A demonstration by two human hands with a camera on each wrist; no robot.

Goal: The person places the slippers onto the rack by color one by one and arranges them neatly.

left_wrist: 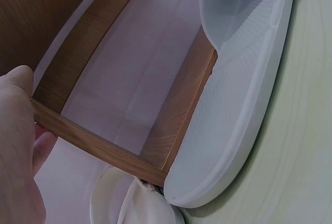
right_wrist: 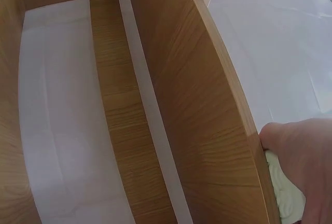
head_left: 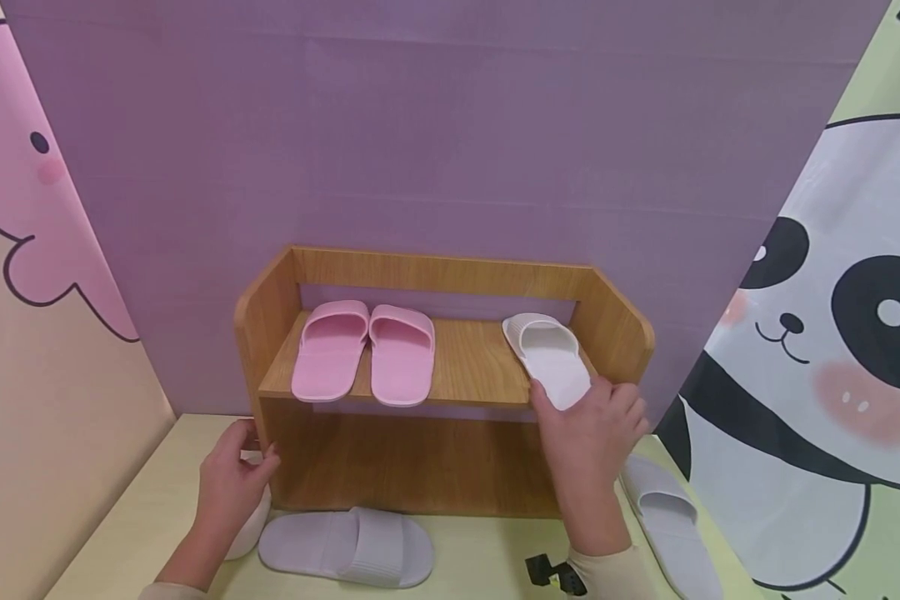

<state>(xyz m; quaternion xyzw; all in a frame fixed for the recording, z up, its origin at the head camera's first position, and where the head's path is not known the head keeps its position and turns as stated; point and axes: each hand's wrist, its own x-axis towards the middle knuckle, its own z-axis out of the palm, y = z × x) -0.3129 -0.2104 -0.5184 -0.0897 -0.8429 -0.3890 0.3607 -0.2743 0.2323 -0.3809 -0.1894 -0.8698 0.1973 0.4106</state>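
on the brown wooden rack, right hand grips white backless slipper; left hand pinches rack's side — heel overhang could cause tipping.

A wooden shelf carries two pink slippers and a white slipper.

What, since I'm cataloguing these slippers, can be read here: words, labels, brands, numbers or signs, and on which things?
None: no readable text in any view.
The white slipper, pink slippers, grey slippers and wooden rack show no lettering.
The panda picture has none.
Any marking on the black wrist device is too small to read.
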